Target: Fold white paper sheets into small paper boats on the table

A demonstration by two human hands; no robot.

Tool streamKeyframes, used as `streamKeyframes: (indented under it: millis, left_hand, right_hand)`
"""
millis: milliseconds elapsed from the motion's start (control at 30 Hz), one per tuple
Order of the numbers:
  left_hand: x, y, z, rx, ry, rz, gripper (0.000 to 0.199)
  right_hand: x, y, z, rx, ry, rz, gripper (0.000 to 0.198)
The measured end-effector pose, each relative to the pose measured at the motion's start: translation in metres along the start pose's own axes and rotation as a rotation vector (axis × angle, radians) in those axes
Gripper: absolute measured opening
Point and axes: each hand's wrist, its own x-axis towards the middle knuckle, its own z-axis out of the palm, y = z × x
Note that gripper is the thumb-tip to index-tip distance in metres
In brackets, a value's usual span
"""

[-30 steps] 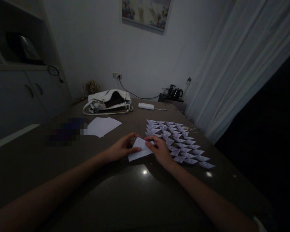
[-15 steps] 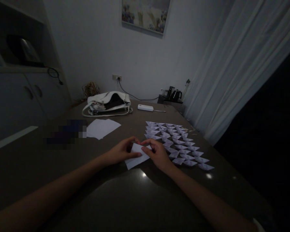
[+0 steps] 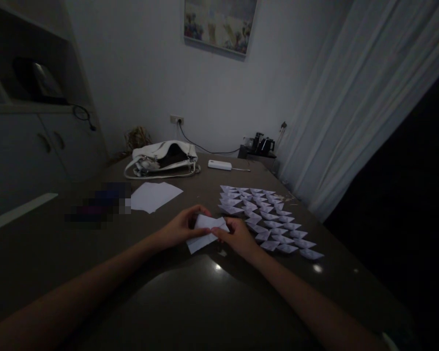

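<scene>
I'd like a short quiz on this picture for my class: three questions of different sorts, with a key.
1. True or false: only the left hand grips the folded paper.
2. Apart from that paper, what lies nearest the right hand? A) curtain B) paper boats C) framed picture
3. Fill in: on the tabletop, the white ____ sits just beyond the loose white sheets.

Key:
1. False; both hands hold it.
2. B.
3. Handbag.
</scene>
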Motion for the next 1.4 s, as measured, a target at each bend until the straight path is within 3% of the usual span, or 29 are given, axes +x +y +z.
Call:
streamKeyframes:
  millis: [233,567,667,867,1000,1200,1400]
  left_hand:
    - [-0.003,0.007,0.005,-0.031,-0.025,-0.026,0.047]
    - [-0.002,0.013,0.001,-0.067,-0.026,-0.004,0.045]
    - [-0.002,0.011,0.001,-0.043,-0.024,-0.025,0.048]
    - [-0.002,0.005,0.0,0.188,-0.064,-0.138,0.043]
    - [-0.004,0.01,0.0,0.337,0.026,-0.219,0.049]
    - [-0.005,0.016,0.002,0.336,-0.029,-0.156,0.048]
    - [-0.006,0.015,0.005,0.597,-0.089,0.018,0.043]
  right_hand:
    - [-0.001,-0.002,0.0,-0.018,0.011,0.035,0.029]
    - [0.0,-0.002,0.002,0.15,0.028,0.013,0.051]
    - [0.001,0.0,0.002,0.108,0.016,0.0,0.053]
    - [-0.001,0.002,0.002,-0.127,-0.025,-0.098,0.046]
    - [-0.003,-0.003,0.003,-0.174,0.021,-0.117,0.036]
    - [0.001,-0.002,0.002,-0.037,0.119,-0.065,0.037]
    - [0.002,0.002,-0.004,-0.222,0.139,-0.114,0.03]
